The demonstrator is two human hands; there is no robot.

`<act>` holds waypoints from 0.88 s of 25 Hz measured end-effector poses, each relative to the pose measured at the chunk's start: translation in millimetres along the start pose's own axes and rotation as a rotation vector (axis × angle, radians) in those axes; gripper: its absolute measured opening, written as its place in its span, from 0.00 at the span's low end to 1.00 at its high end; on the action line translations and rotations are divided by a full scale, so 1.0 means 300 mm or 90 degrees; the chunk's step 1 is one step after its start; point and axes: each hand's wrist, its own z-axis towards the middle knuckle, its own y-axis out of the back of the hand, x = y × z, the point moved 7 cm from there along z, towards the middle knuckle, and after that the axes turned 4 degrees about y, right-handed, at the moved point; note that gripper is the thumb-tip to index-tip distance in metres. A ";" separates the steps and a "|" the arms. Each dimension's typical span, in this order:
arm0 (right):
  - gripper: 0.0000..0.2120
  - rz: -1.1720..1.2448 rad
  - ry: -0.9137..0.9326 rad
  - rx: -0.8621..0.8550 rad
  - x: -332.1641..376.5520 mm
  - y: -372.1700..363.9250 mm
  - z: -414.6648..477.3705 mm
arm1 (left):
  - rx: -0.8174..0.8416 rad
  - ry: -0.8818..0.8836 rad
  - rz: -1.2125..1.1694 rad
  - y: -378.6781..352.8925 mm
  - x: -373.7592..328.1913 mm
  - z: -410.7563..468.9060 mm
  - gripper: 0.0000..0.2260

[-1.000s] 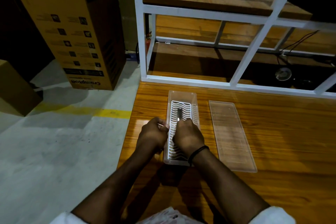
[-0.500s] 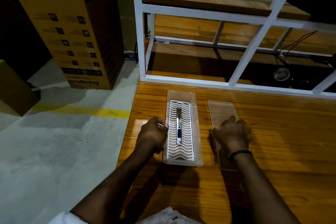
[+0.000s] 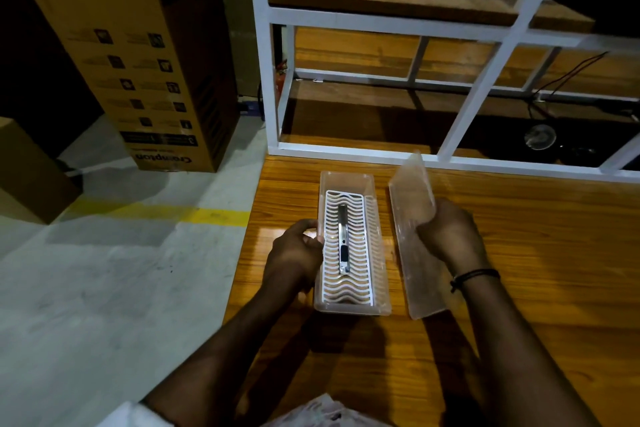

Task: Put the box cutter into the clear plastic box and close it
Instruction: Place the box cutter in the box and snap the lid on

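Box cutter (image 3: 343, 243) lies lengthwise inside the clear plastic box (image 3: 349, 180), resting on a white insert with wavy slots (image 3: 360, 253), its dark slider part toward the near end. That open box sits on a glossy wooden table (image 3: 536, 253) near its left edge. At the box's left wall the left hand (image 3: 294, 255) curls its fingers against the rim, steadying it. Just right of the box, the right hand (image 3: 446, 236), a dark band (image 3: 474, 276) on its wrist, grips the clear lid (image 3: 412, 191) by its long edge, fingers closed on it, with the lid tilted up on its side and its near corner low by the table. Behind the table stands a white metal frame (image 3: 263, 45) with wooden shelves. On the grey floor at left stands a tall cardboard carton (image 3: 138, 45) printed upside down with "Crompton" beside handling symbols too small to read
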 end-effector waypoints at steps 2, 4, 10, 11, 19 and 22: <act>0.08 0.022 0.072 -0.001 0.104 0.025 -0.034 | 0.001 -0.005 0.002 -0.005 -0.003 0.000 0.17; 0.09 0.030 0.109 0.039 0.182 0.017 -0.059 | -0.003 -0.008 0.007 -0.009 -0.007 -0.002 0.19; 0.23 -0.007 0.132 0.103 0.289 -0.108 -0.095 | 0.003 -0.029 0.019 -0.018 -0.006 0.006 0.19; 0.26 -0.047 0.124 0.109 0.292 -0.132 -0.104 | 0.003 -0.025 0.021 -0.017 -0.002 0.009 0.19; 0.42 -0.196 0.105 0.173 0.263 -0.259 -0.141 | 0.043 -0.081 -0.060 -0.034 0.020 0.010 0.18; 0.43 -0.197 0.111 0.172 0.262 -0.260 -0.141 | 0.079 -0.071 -0.102 -0.044 0.048 0.016 0.19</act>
